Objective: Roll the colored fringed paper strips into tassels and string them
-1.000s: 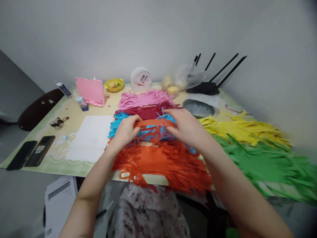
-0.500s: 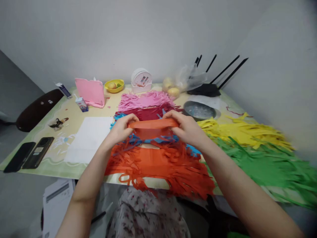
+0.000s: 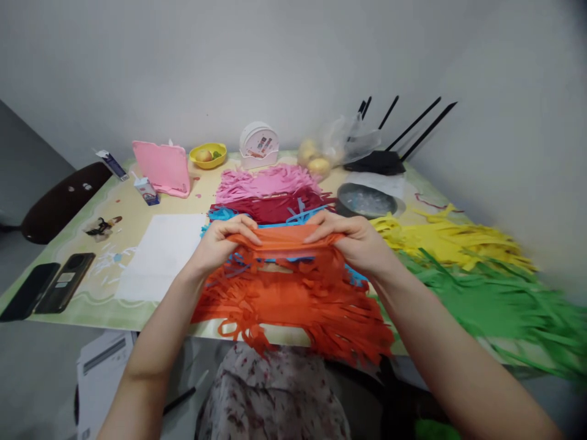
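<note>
Both hands pinch an orange fringed sheet [image 3: 287, 239], thin like cloth or crepe paper, stretched level between them above the table. My left hand [image 3: 224, 240] grips its left end, thumb underneath and fingers on top. My right hand [image 3: 351, 238] is closed on the right end in the same way. Below lies another orange fringed sheet [image 3: 293, 299], its strips spread toward the table's front edge. A blue fringed sheet [image 3: 224, 214] shows partly behind and beneath my hands. Farther back are a dark red fringed sheet [image 3: 270, 208] and a pink fringed sheet [image 3: 270, 181].
On the right lie a yellow fringed sheet [image 3: 444, 241] and a green one [image 3: 495, 299]. A dark bowl [image 3: 367, 200], a router [image 3: 378, 162] and a bag of fruit [image 3: 320, 160] stand behind. Left are white paper [image 3: 160, 256], phones [image 3: 66, 284] and a pink tablet case [image 3: 162, 168].
My fingers have shifted from the ends onto the top of the raised orange sheet, and its fringe now hangs lower. My hands have moved slightly down.
</note>
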The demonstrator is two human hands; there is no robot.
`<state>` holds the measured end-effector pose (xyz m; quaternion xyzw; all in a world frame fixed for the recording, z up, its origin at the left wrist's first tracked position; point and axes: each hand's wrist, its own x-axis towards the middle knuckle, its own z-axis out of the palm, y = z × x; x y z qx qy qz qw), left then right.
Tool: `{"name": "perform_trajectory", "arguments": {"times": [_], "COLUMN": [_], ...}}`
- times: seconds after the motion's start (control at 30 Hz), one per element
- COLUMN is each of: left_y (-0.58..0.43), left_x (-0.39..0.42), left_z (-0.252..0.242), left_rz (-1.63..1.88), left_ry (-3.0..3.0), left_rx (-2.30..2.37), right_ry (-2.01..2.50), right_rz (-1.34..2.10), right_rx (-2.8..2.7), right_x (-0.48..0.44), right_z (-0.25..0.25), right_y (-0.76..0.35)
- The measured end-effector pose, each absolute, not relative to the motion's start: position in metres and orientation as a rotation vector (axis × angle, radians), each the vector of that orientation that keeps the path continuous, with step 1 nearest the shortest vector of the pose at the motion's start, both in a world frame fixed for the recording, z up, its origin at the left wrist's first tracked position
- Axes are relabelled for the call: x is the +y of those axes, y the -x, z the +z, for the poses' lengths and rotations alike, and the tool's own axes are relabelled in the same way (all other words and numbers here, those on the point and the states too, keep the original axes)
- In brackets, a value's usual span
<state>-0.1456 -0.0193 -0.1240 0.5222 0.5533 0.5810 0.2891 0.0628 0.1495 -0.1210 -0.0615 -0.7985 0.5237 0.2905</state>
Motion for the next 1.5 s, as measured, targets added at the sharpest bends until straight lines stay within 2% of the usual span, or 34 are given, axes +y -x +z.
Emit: {"name": "perform_trajectory", "arguments": {"times": [0.1,0.3,0.47,0.63,0.83,0.93,1.07,1.3,1.5], "left_y": [0.148,0.153,0.136,0.132,0.129,0.126,0.119,0.113,0.112], "left_x": [-0.025,-0.034,-0.023,-0.019,-0.021,-0.025,-0.032,-0.036,-0.037], "left_z": [-0.117,-0.094,-0.096,-0.097,-0.089,-0.089,-0.096,-0.120,-0.125], "left_rz": [1.487,1.059,0.963,0.873,0.777,0.797,0.949,1.402,1.529], "left_ry": [-1.453,-1.612,-1.373,-1.436,-1.580,-1.535,-1.463,-1.136,-1.167], "left_rx": [1.496,1.334,1.514,1.687,1.744,1.747,1.752,1.454,1.302], "right_ry": [0.106,0.026,-0.022,-0.006,0.311,0.415,0.516,0.486,0.397], "right_rz": [1.207,0.894,0.754,0.939,1.124,1.127,1.370,1.614,1.684], "right_rx": [-2.244,-2.400,-2.487,-2.756,-2.712,-2.744,-2.570,-2.106,-1.938], "right_x": [0.148,0.143,0.143,0.156,0.138,0.127,0.121,0.108,0.107], "right_z": [-0.116,-0.108,-0.103,-0.089,-0.095,-0.105,-0.110,-0.117,-0.131], "right_y": [-0.068,-0.076,-0.080,-0.097,-0.080,-0.071,-0.077,-0.086,-0.089]}}
